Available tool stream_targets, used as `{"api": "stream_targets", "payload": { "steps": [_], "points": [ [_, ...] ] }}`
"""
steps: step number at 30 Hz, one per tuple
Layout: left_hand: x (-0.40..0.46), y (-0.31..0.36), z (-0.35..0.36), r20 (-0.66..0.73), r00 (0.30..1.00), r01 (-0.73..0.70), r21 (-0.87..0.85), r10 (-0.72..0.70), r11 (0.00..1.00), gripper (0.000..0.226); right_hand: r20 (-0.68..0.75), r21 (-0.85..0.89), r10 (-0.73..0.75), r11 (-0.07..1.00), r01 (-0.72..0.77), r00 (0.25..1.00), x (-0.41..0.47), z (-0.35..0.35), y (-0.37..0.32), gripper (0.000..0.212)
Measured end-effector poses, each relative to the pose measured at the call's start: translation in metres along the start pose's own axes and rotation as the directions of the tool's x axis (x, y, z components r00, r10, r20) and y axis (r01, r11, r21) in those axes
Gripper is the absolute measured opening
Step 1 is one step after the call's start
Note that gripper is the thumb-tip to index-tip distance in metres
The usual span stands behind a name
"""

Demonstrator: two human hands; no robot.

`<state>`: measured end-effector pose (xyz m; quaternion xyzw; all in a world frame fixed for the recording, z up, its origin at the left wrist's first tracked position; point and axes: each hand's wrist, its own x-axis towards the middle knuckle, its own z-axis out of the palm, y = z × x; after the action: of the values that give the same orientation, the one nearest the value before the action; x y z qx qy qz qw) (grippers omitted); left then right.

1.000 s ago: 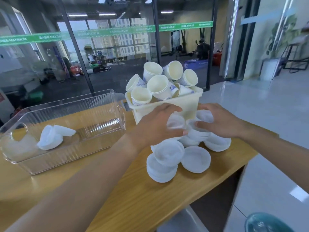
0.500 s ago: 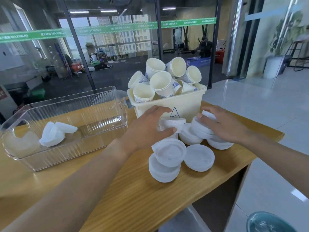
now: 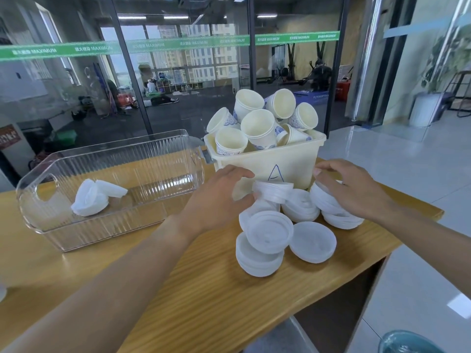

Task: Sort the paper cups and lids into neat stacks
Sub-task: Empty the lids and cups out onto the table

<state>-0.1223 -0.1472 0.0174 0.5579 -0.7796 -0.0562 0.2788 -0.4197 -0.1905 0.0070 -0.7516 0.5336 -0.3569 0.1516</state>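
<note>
Several white paper cups (image 3: 258,128) lie jumbled in a cream bin (image 3: 293,159) marked with an A. In front of the bin, a loose heap of white plastic lids (image 3: 270,235) covers the wooden table (image 3: 178,289). My left hand (image 3: 219,200) grips a short stack of lids (image 3: 274,191), lifted a little above the heap. To the right, my right hand (image 3: 351,187) rests with fingers spread on another pile of lids (image 3: 328,202). A few more lids (image 3: 91,200) lie inside a clear plastic tray (image 3: 114,225) on the left.
A glass wall stands just behind the table. The table's right edge drops off to a tiled floor (image 3: 407,174) past my right hand. A teal round object (image 3: 407,343) shows at the bottom right corner.
My left hand has gathered a short stack of lids and raised it off the heap. The right hand has slid slightly right on its pile.
</note>
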Motion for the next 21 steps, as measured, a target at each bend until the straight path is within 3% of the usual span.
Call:
{"api": "stream_targets", "payload": {
  "steps": [4,10,16,21],
  "points": [
    [-0.009,-0.011,-0.016,-0.079,0.996,0.027,-0.022,-0.029,0.999,0.033,-0.098,0.046,-0.181,0.981,0.186,0.978,-0.002,0.005,-0.033,0.027],
    [-0.033,-0.045,-0.065,-0.144,0.982,0.128,0.031,-0.122,0.991,0.028,-0.034,0.174,-0.378,0.909,0.378,0.925,0.006,0.042,-0.108,0.014],
    [-0.059,-0.098,-0.11,-0.152,0.945,0.31,0.127,-0.29,0.942,0.041,0.069,0.248,-0.467,0.864,0.438,0.882,0.035,0.111,-0.17,0.013],
    [-0.076,-0.141,-0.133,-0.151,0.874,0.484,0.187,-0.462,0.855,0.049,0.173,0.262,-0.482,0.863,0.432,0.859,0.067,0.178,-0.215,0.021]
  ]
}}
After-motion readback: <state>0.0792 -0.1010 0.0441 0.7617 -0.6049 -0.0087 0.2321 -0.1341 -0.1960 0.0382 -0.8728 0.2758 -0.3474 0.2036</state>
